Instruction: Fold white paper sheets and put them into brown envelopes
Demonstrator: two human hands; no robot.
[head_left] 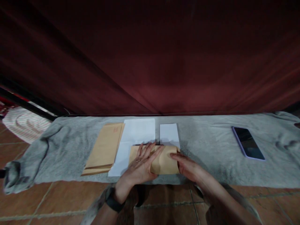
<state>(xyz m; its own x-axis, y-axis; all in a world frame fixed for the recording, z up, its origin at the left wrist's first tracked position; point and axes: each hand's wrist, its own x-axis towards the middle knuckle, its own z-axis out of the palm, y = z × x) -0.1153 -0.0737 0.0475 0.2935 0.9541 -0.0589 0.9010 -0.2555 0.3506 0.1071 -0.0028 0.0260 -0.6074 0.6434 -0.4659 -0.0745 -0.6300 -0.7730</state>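
Note:
A brown envelope [165, 162] lies on a grey cloth [206, 147] in front of me. My left hand [140, 164] rests flat on its left half, fingers stretched out. My right hand [187, 167] touches the envelope's right edge, fingers curled against it. A folded white sheet [169, 134] lies just behind the envelope. Left of it lies a larger white sheet [136, 134], partly under the envelope.
A stack of brown envelopes [104, 148] lies at the left of the cloth. A phone with a purple case [247, 143] lies face up at the right. A dark red curtain [150, 56] hangs behind. Brown floor tiles [58, 200] show in front.

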